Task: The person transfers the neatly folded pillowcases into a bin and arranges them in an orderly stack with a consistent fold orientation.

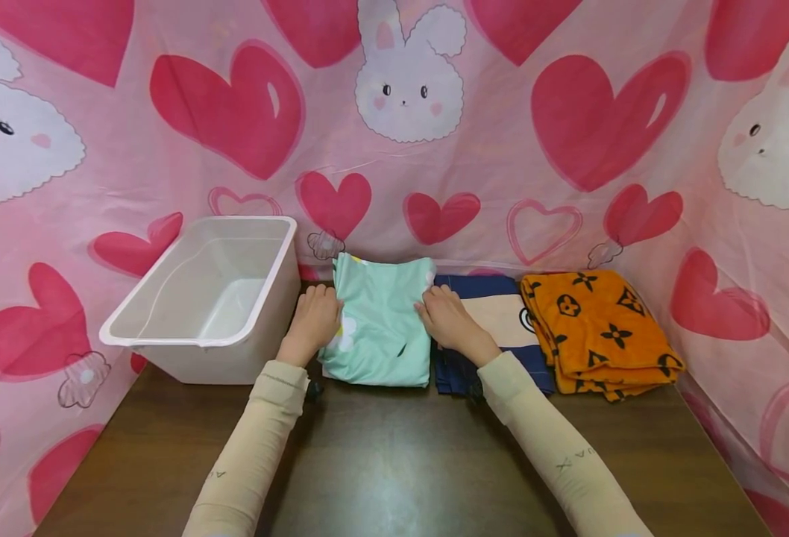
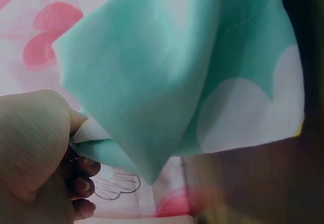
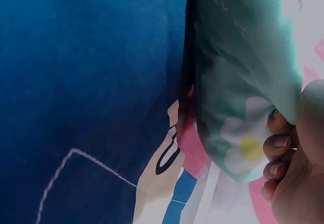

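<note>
A mint-green folded cloth with white daisy prints stands up between the two hands, over the table. My left hand pinches its left edge between thumb and fingers; in the left wrist view a loose corner flap of the green cloth hangs beside that hand. My right hand grips the opposite edge, with its fingers curled against the daisy side of the cloth in the right wrist view. Just under the right wrist lies a folded navy and cream cloth, partly covered by the hand and sleeve.
At the left stands a white plastic bin, close to the left hand. An orange folded cloth with black motifs lies at the right, against the navy one. Pink heart-print fabric closes off the back and sides of the brown table.
</note>
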Demonstrator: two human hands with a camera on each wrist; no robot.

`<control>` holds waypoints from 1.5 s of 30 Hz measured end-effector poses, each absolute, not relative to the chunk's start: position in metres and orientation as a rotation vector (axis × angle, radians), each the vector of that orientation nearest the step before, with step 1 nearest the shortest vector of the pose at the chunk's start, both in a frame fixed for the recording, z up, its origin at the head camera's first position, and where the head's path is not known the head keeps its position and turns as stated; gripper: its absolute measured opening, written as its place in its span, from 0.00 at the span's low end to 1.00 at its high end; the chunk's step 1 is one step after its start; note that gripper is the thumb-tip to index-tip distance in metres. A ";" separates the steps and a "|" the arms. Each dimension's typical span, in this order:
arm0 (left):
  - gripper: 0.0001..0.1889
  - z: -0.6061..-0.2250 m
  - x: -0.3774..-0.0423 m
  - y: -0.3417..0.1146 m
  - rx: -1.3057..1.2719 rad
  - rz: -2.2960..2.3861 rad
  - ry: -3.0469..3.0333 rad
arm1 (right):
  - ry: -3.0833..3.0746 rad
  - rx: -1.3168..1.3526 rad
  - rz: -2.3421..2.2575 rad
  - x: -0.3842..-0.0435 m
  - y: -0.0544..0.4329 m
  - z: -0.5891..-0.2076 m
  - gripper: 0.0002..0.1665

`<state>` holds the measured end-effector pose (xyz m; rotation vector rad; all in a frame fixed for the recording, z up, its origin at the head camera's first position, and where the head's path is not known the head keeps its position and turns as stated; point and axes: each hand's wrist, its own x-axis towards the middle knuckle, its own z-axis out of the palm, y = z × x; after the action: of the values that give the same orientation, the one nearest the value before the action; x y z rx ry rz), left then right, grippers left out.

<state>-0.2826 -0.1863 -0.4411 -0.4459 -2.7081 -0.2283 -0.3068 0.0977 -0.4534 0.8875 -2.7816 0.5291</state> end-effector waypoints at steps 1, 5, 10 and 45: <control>0.14 -0.441 -0.282 -0.186 -0.446 -0.226 -2.707 | -2.779 0.888 0.539 -0.307 0.098 -0.454 0.18; 0.13 -0.439 -0.281 -0.185 -0.460 -0.211 -2.676 | -2.760 0.888 0.562 -0.306 0.099 -0.455 0.18; 0.14 -0.435 -0.282 -0.184 -0.465 -0.184 -2.643 | -2.760 0.887 0.538 -0.306 0.099 -0.453 0.18; 0.14 -0.416 -0.271 -0.196 -0.409 -0.217 -2.707 | -2.684 0.973 0.600 -0.305 0.080 -0.436 0.16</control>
<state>-0.2708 -0.1956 -0.4156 -0.4088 -2.7069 -0.2174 -0.3049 0.0804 -0.4358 0.9726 -2.6841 0.6004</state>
